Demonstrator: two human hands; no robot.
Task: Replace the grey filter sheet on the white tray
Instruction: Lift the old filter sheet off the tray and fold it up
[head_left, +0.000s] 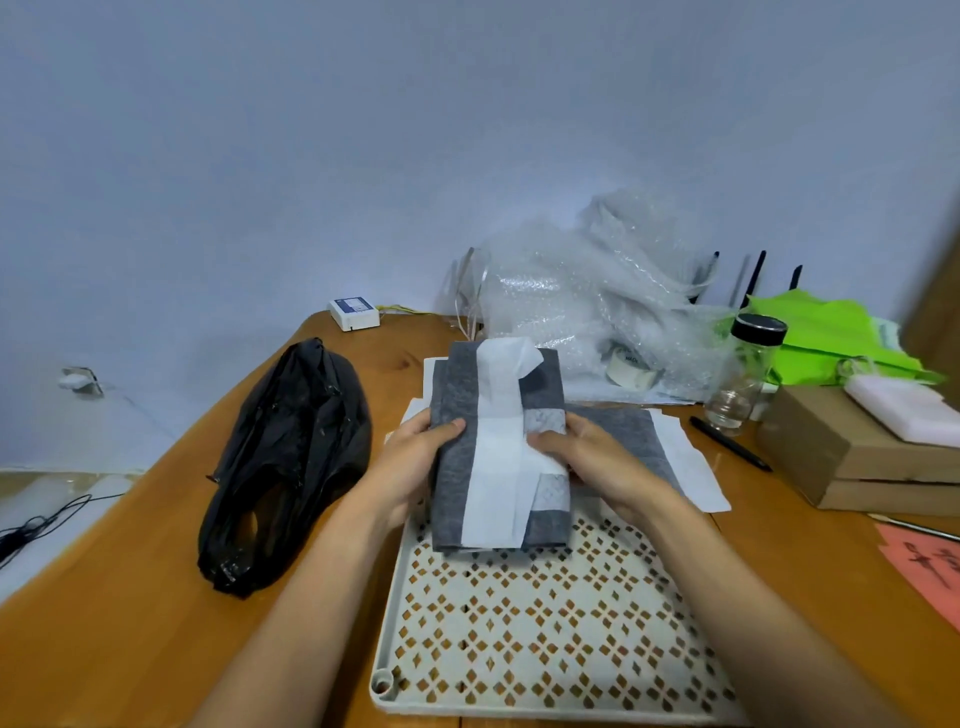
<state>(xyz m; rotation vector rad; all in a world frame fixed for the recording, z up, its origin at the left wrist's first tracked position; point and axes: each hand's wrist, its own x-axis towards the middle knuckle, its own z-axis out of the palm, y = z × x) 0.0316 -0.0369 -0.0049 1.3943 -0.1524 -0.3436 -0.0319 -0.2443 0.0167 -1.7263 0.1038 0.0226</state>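
Grey filter sheet (457, 467) was held folded into a long bundle above the far end of the white tray (388, 613). Its near edge overhung the perforated floor and its far end was tilted up toward the wall. A white paper strip (498, 457) ran lengthwise down the bundle, its far tip curled loose.

Left hand (410, 462): grip pinching the bundle's left edge, thumb on top, fingers beneath. Right hand (592, 457): grip pinching the right edge, thumb against the strip.

Tray: stiff white plastic with a raised rim and rounded corners. Diamond cut-outs formed a repeating lattice, with the wooden surface (130, 623) showing through. A small round socket sat at the near-left corner. The near part of the floor lay uncovered.

A second grey sheet (623, 428), felt-like and matte, lay flat just beyond the tray's far-right side, on white paper sheets (691, 467).

Room: a band of wood showed between the tray's left rim and a crumpled, glossy black bag (291, 457). The right side was tighter, with a black pen (730, 442), a glass jar (743, 379) and stacked cardboard boxes (831, 457) near the papers. Bubble wrap (571, 291) was heaped along the far edge.
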